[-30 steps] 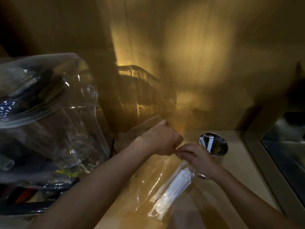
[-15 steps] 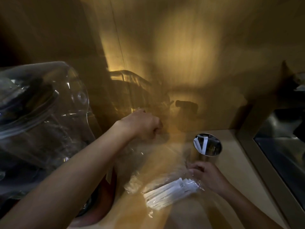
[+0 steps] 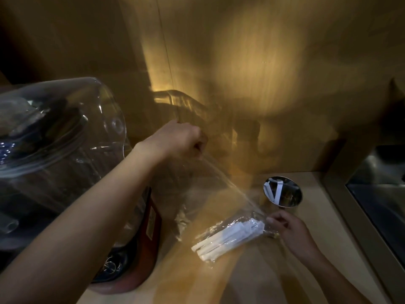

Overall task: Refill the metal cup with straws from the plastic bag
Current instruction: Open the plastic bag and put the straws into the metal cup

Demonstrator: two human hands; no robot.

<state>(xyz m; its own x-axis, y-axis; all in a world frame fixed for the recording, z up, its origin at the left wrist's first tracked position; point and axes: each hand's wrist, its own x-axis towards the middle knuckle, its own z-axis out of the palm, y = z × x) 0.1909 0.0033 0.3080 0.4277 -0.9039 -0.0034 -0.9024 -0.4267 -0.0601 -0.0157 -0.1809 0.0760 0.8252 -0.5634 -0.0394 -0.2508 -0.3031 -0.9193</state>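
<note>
With both hands (image 3: 182, 141) (image 3: 285, 224) gripping the bag (image 3: 208, 189) taut, we should open its mouth before sliding straws (image 3: 230, 238) toward the cup (image 3: 282, 193).

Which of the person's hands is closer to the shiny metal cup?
Right. The right hand sits just below the metal cup, pinching the plastic bag. The left hand is raised far to its left, pulling the bag's other end.

Beside the polished, mirror-bright round metal cup (image 3: 283, 193), a thin clear glossy plastic bag (image 3: 210, 189) is glinting over matt white paper-wrapped straws (image 3: 228, 238). All are lying on the smooth pale wood-look counter (image 3: 311, 270).
</note>
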